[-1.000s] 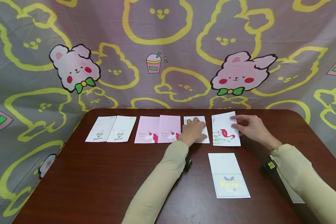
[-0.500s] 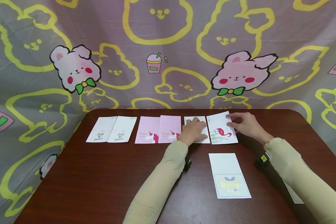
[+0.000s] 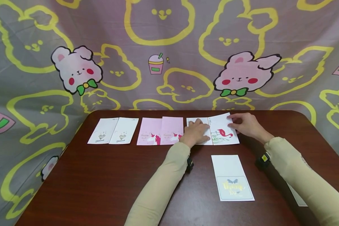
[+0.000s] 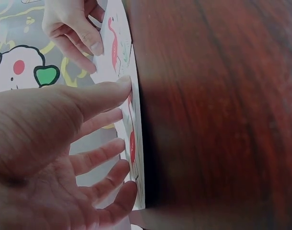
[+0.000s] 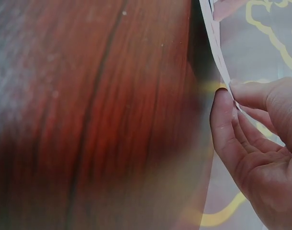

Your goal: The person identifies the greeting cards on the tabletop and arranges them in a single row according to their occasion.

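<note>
Grey-mauve cloth (image 3: 180, 47) printed with yellow outlines and white rabbits hangs behind my dark reddish-brown table (image 3: 101, 179). Across it reach my two beige sleeves (image 3: 158, 185). Between them lies a white thank-you card (image 3: 233, 177), gold lettering on its nearer half; another pale card (image 3: 300, 201) is mostly hidden under my right forearm. Along the far edge, well to the left, two white diamond cards (image 3: 123, 130) lie side by side, then two pink unicorn cards (image 3: 172, 127). Right of those, my two flamingo cards meet at their inner edges: the left flamingo card (image 4: 132, 148) lies beneath my left hand (image 3: 197, 132), whose spread fingers rest on it, while my right hand (image 3: 247, 126) pinches the right flamingo card (image 3: 221, 128) by its raised outer edge, between thumb and fingers. Small black devices (image 3: 264, 158) sit at both my wrists.
</note>
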Action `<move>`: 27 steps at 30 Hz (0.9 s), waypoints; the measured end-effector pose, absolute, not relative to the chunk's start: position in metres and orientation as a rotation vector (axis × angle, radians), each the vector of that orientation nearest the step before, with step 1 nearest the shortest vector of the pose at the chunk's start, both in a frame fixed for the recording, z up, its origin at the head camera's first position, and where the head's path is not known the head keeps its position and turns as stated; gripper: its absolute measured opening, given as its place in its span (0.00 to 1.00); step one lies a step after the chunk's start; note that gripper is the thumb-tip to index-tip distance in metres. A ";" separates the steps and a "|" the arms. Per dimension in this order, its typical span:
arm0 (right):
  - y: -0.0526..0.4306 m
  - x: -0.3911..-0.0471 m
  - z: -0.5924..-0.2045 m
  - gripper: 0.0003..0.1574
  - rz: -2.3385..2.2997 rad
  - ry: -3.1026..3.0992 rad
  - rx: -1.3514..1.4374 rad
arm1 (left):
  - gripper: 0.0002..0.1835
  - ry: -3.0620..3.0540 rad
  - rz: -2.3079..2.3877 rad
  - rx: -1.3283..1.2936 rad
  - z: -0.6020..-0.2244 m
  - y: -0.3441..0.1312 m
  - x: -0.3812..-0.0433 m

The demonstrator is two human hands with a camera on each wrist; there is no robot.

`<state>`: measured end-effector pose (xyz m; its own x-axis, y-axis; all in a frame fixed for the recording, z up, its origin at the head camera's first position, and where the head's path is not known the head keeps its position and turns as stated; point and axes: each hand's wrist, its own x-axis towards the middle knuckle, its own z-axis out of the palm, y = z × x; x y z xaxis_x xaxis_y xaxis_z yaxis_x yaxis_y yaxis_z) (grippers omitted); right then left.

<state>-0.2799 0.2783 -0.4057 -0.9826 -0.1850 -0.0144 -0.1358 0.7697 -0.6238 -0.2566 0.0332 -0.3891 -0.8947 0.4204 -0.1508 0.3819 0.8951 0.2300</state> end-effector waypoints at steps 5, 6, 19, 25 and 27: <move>0.279 -0.279 -0.407 0.31 -1.011 2.869 -0.259 | 0.27 2.863 0.274 0.614 -0.390 0.035 -0.256; 0.280 -0.279 -0.408 0.31 -1.010 2.865 -0.259 | 0.27 2.860 0.270 0.616 -0.390 0.035 -0.256; 0.279 -0.277 -0.408 0.32 -0.979 2.864 -0.267 | 0.25 2.829 0.252 0.647 -0.388 0.034 -0.255; 0.278 -0.280 -0.407 0.34 -0.926 2.881 -0.283 | 0.23 2.848 0.239 0.644 -0.387 0.035 -0.256; 0.277 -0.280 -0.407 0.35 -0.912 2.882 -0.286 | 0.23 2.858 0.238 0.631 -0.386 0.035 -0.256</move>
<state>-0.2802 0.2772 -0.4066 -0.9768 -0.2099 -0.0435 -0.1466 0.8024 -0.5785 -0.2555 0.0351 -0.3865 -0.8875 0.4307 -0.1640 0.3977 0.8955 0.1997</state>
